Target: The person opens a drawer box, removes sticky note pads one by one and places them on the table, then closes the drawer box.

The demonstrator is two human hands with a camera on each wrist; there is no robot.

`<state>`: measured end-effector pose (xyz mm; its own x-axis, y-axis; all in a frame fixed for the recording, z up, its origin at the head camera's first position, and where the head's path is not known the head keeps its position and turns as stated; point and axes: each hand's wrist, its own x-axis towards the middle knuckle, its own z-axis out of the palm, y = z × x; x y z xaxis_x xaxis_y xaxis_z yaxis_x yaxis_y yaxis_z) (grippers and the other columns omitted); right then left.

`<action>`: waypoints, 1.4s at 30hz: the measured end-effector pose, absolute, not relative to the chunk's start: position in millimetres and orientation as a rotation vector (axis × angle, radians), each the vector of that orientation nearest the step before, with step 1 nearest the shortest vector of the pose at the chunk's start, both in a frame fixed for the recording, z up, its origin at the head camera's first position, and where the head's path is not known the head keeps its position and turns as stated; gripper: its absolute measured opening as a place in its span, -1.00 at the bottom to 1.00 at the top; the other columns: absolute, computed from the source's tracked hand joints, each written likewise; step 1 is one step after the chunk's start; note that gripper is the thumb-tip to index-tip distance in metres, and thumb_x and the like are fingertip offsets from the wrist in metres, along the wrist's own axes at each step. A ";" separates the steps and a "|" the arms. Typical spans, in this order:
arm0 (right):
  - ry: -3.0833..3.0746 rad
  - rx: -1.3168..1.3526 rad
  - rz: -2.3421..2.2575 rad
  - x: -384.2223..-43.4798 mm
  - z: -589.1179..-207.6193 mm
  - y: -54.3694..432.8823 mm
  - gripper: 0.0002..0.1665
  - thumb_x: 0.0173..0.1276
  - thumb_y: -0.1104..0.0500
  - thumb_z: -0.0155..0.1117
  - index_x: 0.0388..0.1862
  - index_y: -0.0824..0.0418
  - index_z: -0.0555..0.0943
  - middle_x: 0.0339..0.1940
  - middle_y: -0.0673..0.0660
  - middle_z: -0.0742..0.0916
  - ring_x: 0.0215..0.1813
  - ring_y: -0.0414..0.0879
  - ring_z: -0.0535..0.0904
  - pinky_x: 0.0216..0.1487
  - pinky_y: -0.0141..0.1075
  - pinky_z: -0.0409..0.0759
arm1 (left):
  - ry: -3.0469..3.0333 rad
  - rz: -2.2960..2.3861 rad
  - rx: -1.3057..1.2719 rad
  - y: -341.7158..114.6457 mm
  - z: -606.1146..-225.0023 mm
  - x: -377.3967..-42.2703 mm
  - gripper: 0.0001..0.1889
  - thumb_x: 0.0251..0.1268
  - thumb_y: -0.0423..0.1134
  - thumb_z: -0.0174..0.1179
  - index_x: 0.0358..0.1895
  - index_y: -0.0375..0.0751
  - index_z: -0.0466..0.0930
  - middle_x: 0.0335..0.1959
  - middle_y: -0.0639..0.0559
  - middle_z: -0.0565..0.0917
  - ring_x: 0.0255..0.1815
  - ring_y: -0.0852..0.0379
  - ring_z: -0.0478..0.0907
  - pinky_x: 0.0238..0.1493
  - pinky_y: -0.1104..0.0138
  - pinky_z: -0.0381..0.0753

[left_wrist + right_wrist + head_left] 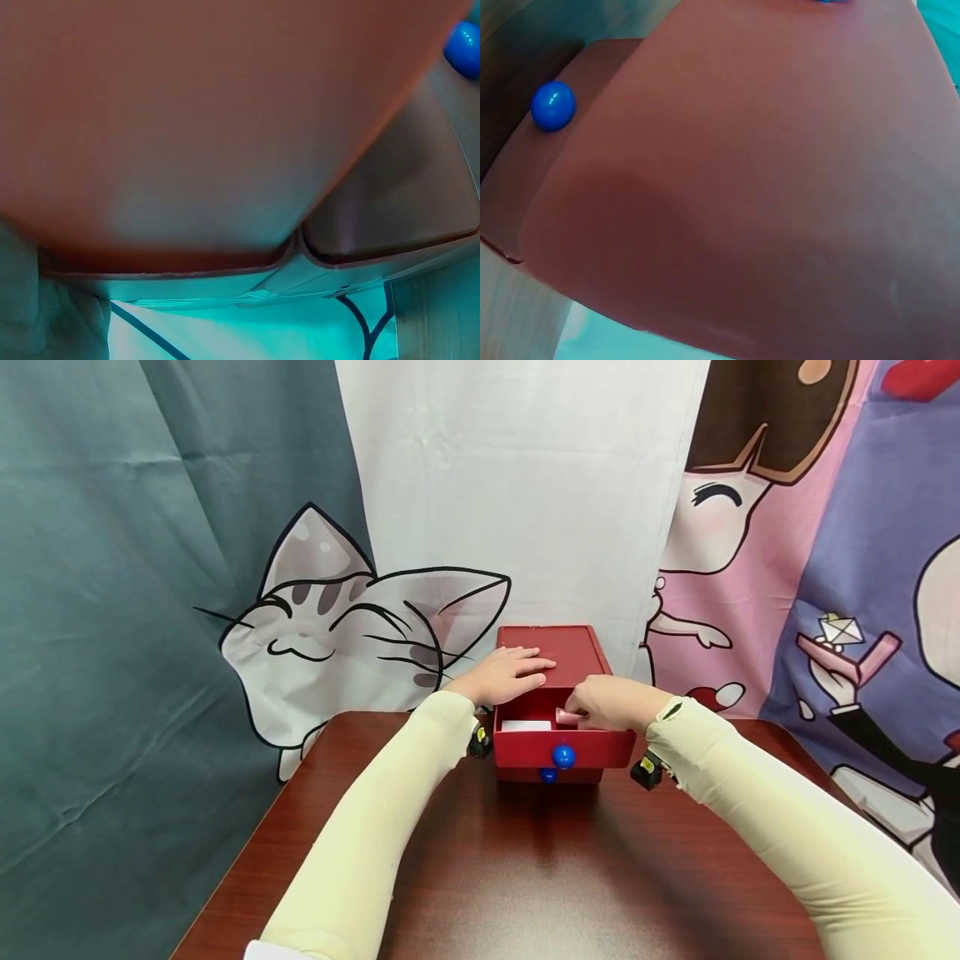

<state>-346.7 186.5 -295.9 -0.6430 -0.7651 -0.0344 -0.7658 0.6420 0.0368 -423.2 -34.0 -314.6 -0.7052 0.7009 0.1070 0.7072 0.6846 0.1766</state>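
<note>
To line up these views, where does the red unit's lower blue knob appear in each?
Head: the lower blue knob is right of centre, in the lower half.
Left wrist: upper right, cut by the edge; apparently the lower knob.
Right wrist: upper left.
Shared landmark: the red drawer unit.

Left arm (375, 827) and right arm (780, 835), both in cream sleeves (420, 752), stretch toward the middle of the desk's (540, 885) far edge. The left hand (504, 676) lies palm down, fingers extended, slightly spread, pointing toward the right edge. The right hand (613, 702) points toward the left edge, back uppermost, fingers curled downward in a pinch.
</note>
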 end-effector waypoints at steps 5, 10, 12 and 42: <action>2.871 -1.279 0.031 -346.3 -295.7 188.0 -0.77 0.34 0.24 0.40 -0.53 0.07 0.64 -0.63 -0.11 0.62 -0.51 -0.21 0.53 -0.38 -0.31 0.53 | -2.857 -0.333 -1.188 -33.5 -315.8 -423.5 -0.45 0.57 0.17 -0.13 0.54 0.26 0.29 0.61 0.05 0.19 0.63 0.01 0.02 0.61 0.11 -0.19; 2.914 -1.288 0.003 -347.4 -294.4 194.3 -0.90 0.33 0.26 0.35 -0.40 0.11 0.71 -0.54 -0.08 0.69 -0.44 -0.17 0.59 -0.31 -0.24 0.60 | -2.852 -0.333 -1.197 -32.8 -316.3 -424.5 -0.46 0.58 0.17 -0.13 0.54 0.26 0.30 0.61 0.05 0.19 0.63 0.01 0.01 0.61 0.10 -0.19; 2.935 -1.309 -0.022 -347.1 -292.3 196.4 -0.91 0.34 0.26 0.33 -0.31 0.13 0.75 -0.47 -0.07 0.74 -0.39 -0.15 0.66 -0.26 -0.20 0.66 | -2.851 -0.333 -1.200 -32.8 -315.8 -424.6 -0.46 0.58 0.17 -0.13 0.54 0.26 0.29 0.61 0.05 0.19 0.63 0.01 0.01 0.61 0.11 -0.19; 3.256 -1.539 -0.415 -327.4 -245.1 257.1 -0.67 0.14 0.45 0.14 -0.54 0.01 0.45 -0.67 -0.24 0.29 -0.59 -0.32 0.18 -0.54 -0.41 0.16 | -2.868 -0.356 -1.180 -34.1 -314.6 -423.0 -0.44 0.56 0.17 -0.11 0.55 0.27 0.27 0.61 0.06 0.19 0.63 0.03 0.00 0.62 0.13 -0.20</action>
<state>-327.4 257.1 -245.1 -0.5456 -0.6657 0.5091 -0.7722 0.6353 0.0033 -423.0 -34.1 -314.6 -0.7142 0.6921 0.1045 0.6967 0.6884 0.2017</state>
